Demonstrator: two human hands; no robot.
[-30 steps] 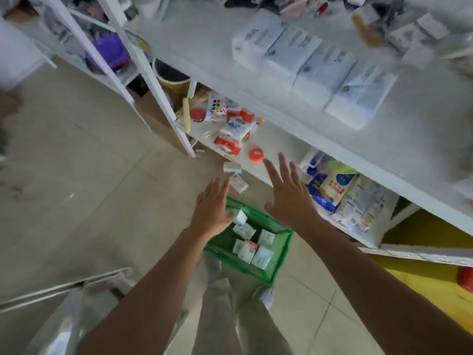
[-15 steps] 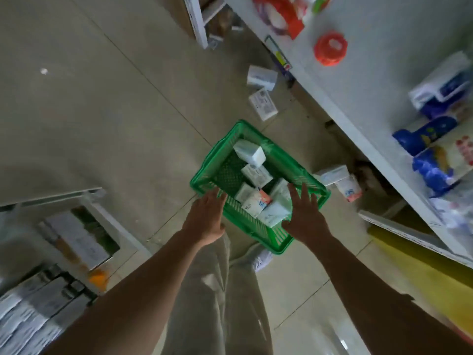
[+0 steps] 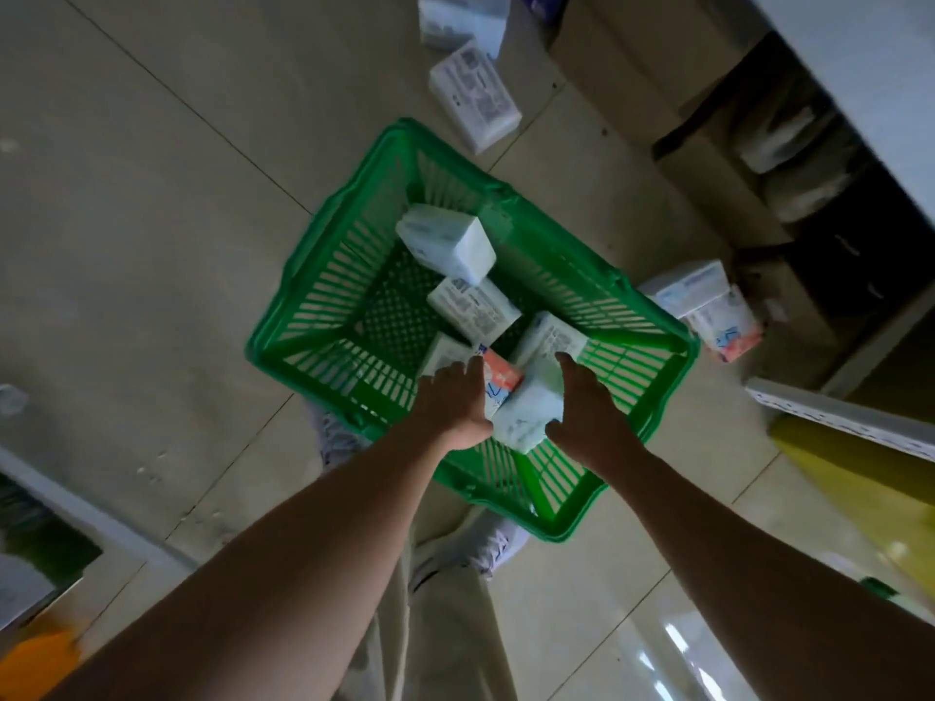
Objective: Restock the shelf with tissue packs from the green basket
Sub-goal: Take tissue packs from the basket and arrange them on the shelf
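Observation:
The green basket point(image 3: 313, 316) stands on the floor in front of my feet with several white tissue packs inside. My left hand point(image 3: 450, 404) is down in it, fingers spread flat over an orange-marked pack point(image 3: 501, 374) and a white pack point(image 3: 442, 354). My right hand point(image 3: 589, 414) curls around the right side of a pale tissue pack point(image 3: 528, 412), its thumb hooked at the pack's near end. That pack still lies among the others. Further in lie a printed pack point(image 3: 473, 308) and a plain pack point(image 3: 445, 242).
Loose tissue packs lie on the tiled floor beyond the basket point(image 3: 475, 101) and to its right point(image 3: 708, 308). The white shelf point(image 3: 870, 78) runs along the upper right over dark boxes. A white rail point(image 3: 835, 417) and a yellow surface point(image 3: 860, 488) are at right.
My view has dropped from the shelf to the basket. Both hands have gone down into the basket; the right hand has closed onto the pale pack.

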